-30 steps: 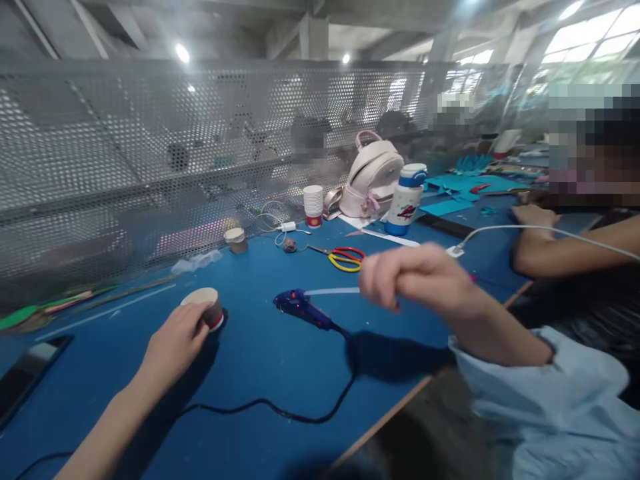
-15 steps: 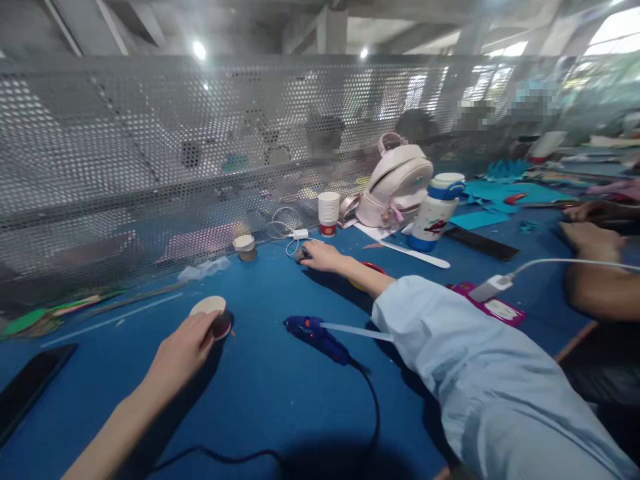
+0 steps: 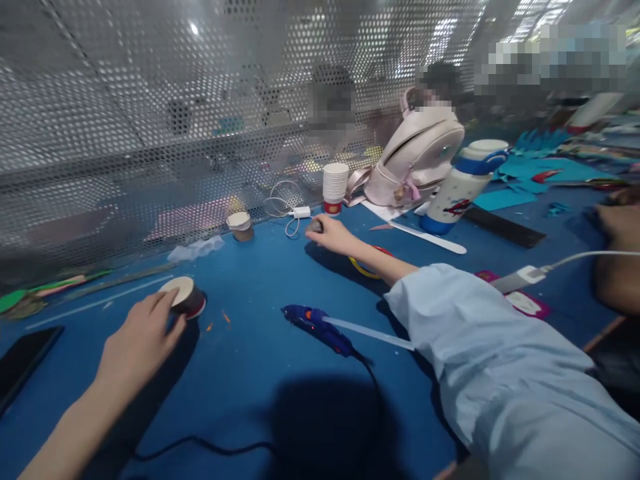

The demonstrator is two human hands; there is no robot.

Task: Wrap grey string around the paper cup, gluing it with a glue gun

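My left hand [image 3: 145,327] has its thumb and fingers around the near side of a short dark paper cup [image 3: 189,303] with a pale top, on the blue table. Farther off, my right hand [image 3: 336,235] pinches a small grey lump [image 3: 315,227]; its material is unclear. A roll of yellow and red tape [image 3: 367,267] lies partly hidden under my right forearm. Between my arms rests a blue hot glue gun [image 3: 317,327] with a clear glue stick [image 3: 370,332] in its back.
Near the perforated metal screen [image 3: 125,147] stand a small covered cup [image 3: 241,228], stacked paper cups [image 3: 335,187], a white cable plug [image 3: 301,212], a pink backpack [image 3: 415,160] and a bottle [image 3: 463,187]. A phone [image 3: 27,357] lies left; another person's arm [image 3: 617,247] is right.
My left hand has shifted left with the paper cup, and orange scraps now show beside it. My right hand has moved right with the grey lump. The view has tipped downward.
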